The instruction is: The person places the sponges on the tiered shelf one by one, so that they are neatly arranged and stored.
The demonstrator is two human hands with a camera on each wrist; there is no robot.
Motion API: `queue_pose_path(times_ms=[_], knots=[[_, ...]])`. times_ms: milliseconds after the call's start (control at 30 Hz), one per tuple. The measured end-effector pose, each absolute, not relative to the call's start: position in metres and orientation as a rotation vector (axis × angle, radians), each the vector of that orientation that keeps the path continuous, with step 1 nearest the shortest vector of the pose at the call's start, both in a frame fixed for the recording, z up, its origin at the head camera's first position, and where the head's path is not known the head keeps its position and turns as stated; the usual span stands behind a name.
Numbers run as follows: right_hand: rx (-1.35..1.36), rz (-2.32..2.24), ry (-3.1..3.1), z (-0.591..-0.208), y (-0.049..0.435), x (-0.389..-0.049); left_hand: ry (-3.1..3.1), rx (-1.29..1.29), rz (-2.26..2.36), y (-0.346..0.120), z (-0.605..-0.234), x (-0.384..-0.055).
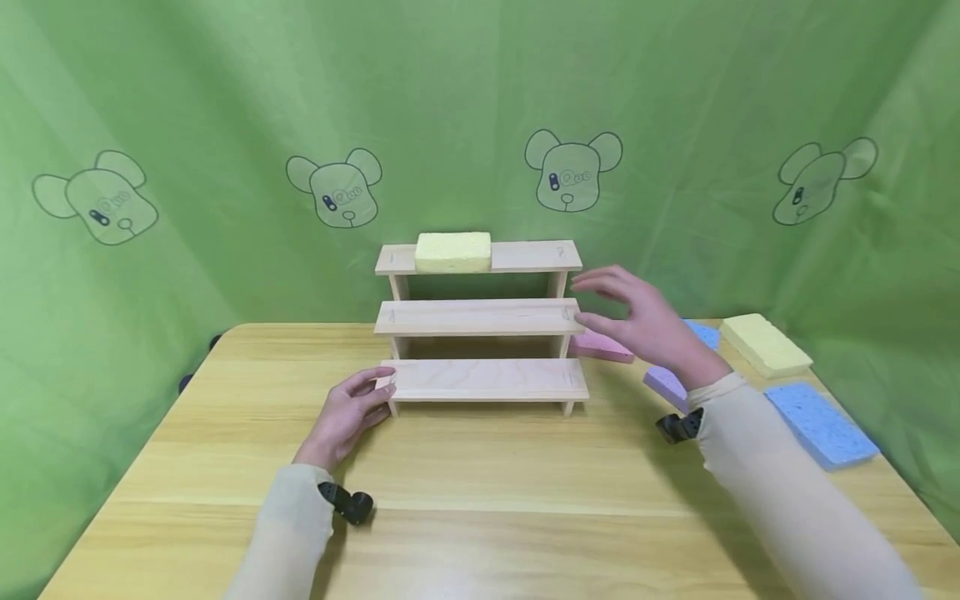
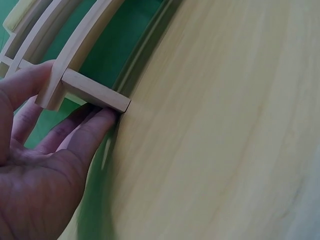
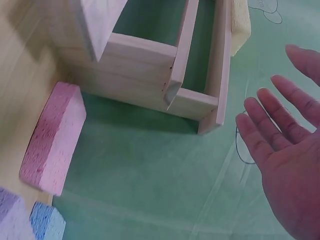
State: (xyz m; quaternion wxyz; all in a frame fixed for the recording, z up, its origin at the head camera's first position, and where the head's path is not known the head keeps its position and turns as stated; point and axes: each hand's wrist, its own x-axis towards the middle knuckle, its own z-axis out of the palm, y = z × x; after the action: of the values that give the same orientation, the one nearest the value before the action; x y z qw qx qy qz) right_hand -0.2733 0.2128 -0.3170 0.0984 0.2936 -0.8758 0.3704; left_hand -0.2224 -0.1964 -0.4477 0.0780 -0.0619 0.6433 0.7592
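A three-tier wooden shelf (image 1: 487,379) stands on the table. My left hand (image 1: 348,417) grips the left end of its lowest tier. In the left wrist view, the thumb lies over the board's end and fingers of the left hand (image 2: 45,175) touch the side support below. On the top tier, left of its middle, rests a yellow sponge (image 1: 453,252). My right hand (image 1: 637,321) is raised by the shelf's right side, its fingers spread and holding nothing. The right wrist view has the right hand (image 3: 290,160) apart from the shelf's right end (image 3: 212,115).
Right of the shelf lie a pink sponge (image 1: 603,347), a purple sponge (image 1: 666,386), a blue sponge (image 1: 702,333) partly hidden by the right hand, another yellow sponge (image 1: 767,344) and a larger-looking blue sponge (image 1: 821,425). A green curtain (image 1: 465,100) hangs behind the wooden table (image 1: 480,533).
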Motion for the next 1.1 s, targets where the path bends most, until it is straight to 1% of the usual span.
queue_pose_path(times_ms=[400,1100], knots=[[0.769,1.084,-2.663,-0.327,0.245,-0.253,1.906,-0.174,2.279,-0.196,-0.448,-0.223],[0.59,1.083,-2.734,-0.35,0.291,-0.227,1.848,-0.17,2.315,-0.197,-0.448,-0.221]])
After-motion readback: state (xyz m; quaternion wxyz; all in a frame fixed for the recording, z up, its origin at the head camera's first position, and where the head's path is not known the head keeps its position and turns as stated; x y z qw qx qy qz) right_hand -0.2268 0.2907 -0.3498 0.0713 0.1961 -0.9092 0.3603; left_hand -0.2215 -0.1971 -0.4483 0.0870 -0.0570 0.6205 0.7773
